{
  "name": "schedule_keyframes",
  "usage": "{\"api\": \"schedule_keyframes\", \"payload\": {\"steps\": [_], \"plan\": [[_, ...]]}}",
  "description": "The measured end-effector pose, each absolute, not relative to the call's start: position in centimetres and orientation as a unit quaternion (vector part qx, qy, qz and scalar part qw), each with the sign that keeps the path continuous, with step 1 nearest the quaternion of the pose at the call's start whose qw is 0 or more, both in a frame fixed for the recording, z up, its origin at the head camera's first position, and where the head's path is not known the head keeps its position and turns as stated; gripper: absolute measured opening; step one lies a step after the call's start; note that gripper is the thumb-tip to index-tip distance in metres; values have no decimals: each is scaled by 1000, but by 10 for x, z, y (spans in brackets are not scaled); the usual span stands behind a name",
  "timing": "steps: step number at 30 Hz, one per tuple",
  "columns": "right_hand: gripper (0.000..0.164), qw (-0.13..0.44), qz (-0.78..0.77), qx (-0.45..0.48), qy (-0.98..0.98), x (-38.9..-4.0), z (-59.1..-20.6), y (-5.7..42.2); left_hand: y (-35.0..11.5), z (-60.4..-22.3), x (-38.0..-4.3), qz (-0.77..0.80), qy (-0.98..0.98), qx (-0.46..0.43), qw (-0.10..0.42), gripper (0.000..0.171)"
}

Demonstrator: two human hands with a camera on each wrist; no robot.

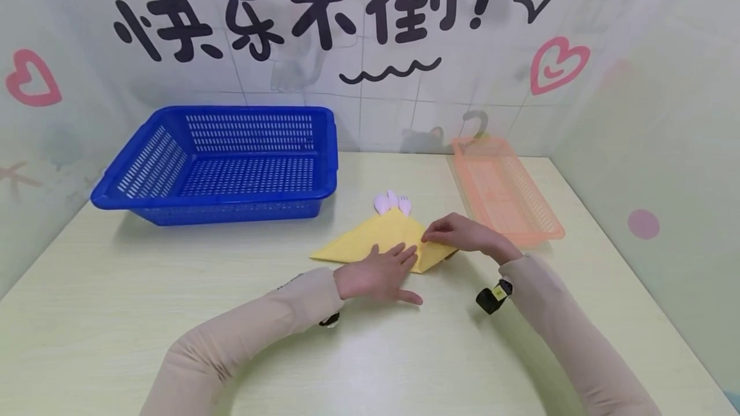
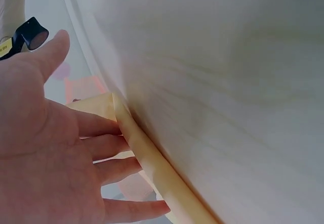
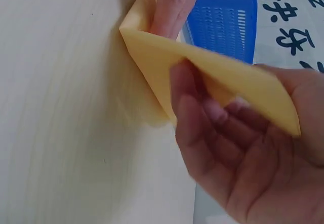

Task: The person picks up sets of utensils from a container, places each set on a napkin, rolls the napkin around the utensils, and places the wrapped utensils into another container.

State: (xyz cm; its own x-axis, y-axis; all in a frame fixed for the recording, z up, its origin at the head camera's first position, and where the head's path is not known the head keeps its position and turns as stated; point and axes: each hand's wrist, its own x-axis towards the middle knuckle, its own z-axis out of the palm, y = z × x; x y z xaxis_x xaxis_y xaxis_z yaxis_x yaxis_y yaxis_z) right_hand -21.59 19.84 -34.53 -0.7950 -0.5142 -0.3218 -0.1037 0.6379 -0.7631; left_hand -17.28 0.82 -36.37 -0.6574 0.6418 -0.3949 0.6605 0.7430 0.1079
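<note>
A yellow napkin (image 1: pixel 361 236) lies folded on the table. From its top point stick out the ends of a pale purple spoon (image 1: pixel 381 204), knife (image 1: pixel 392 198) and fork (image 1: pixel 405 206); their lower parts are hidden. My left hand (image 1: pixel 378 275) rests on the front of the cloth with straight, spread fingers, and in the left wrist view the fingertips touch its folded edge (image 2: pixel 152 158). The right hand (image 1: pixel 459 231) grips the napkin's right side. In the right wrist view that flap (image 3: pixel 152 57) is raised off the table, with curled fingers under it.
A blue plastic basket (image 1: pixel 231 198) stands at the back left, with nothing seen inside. To the right sits a shallow orange-pink basket (image 1: pixel 520 237), beyond the right hand. Behind the pale wooden table (image 1: pixel 144 313) hangs a printed white curtain (image 1: pixel 324 88).
</note>
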Motion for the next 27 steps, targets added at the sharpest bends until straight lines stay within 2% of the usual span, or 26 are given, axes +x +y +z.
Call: {"api": "schedule_keyframes", "payload": {"steps": [4, 7, 9, 13, 17, 21, 27], "plan": [[40, 318, -436, -204, 817, -218, -344, 202, 7, -364, -174, -18, 908, 356, 219, 83], [38, 349, -461, -211, 788, -221, -345, 206, 7, -364, -175, -17, 907, 356, 222, 84], [35, 345, -447, -234, 791, -223, -347, 208, 6, -363, -175, -17, 907, 358, 221, 83], [36, 287, -385, -320, 817, -228, -353, 208, 5, -363, -176, -15, 906, 360, 220, 82], [20, 213, -328, -380, 838, -232, -358, 205, 4, -363, -176, -13, 905, 362, 224, 82], [12, 173, -306, -358, 865, -233, -358, 200, 4, -363, -176, -12, 903, 364, 226, 82], [12, 146, -301, -343, 878, -230, -356, 193, 3, -363, -177, -17, 902, 367, 225, 83]]}}
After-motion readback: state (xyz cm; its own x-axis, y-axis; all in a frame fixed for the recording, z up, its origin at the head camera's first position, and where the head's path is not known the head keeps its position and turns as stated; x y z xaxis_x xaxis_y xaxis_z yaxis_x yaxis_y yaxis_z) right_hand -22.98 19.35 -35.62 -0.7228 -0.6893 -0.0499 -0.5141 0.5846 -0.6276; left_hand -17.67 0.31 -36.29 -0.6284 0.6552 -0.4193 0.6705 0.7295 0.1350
